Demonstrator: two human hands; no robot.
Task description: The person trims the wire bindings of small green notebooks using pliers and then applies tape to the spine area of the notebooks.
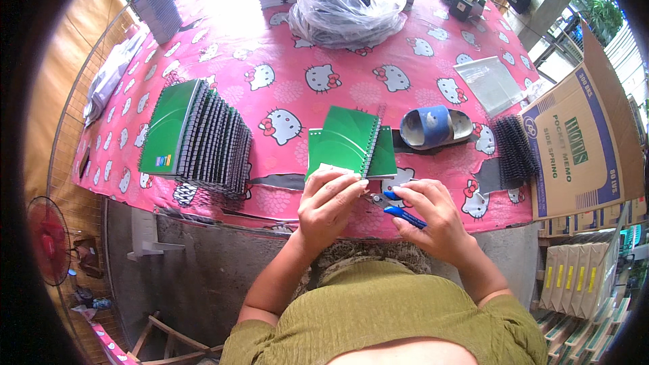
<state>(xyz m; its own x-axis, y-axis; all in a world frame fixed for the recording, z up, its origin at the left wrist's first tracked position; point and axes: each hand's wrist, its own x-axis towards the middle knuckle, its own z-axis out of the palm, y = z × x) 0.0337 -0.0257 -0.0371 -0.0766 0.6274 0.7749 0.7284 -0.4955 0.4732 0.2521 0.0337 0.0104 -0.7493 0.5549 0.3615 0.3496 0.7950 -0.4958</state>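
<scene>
My left hand [330,207] is closed on the lower edge of a green spiral notebook [346,134]. The notebook is tilted on the table, its wire coil running up the right side. Under it lies another green cover or notebook [387,154], mostly hidden. In my right hand [436,211] is a pair of blue-handled pliers [407,217], the handles spread apart. The pliers' metal jaws point at the bottom end of the coil, close to my left fingertips; whether they touch the wire I cannot tell.
A tall stack of green spiral notebooks [215,136] stands left. Right of my work are a blue slipper [424,128], black spiral coils [516,154] and an open cardboard box [574,149]. Farther back lie a clear plastic bag [346,7] and a transparent sheet [490,85] on the pink tablecloth [236,47].
</scene>
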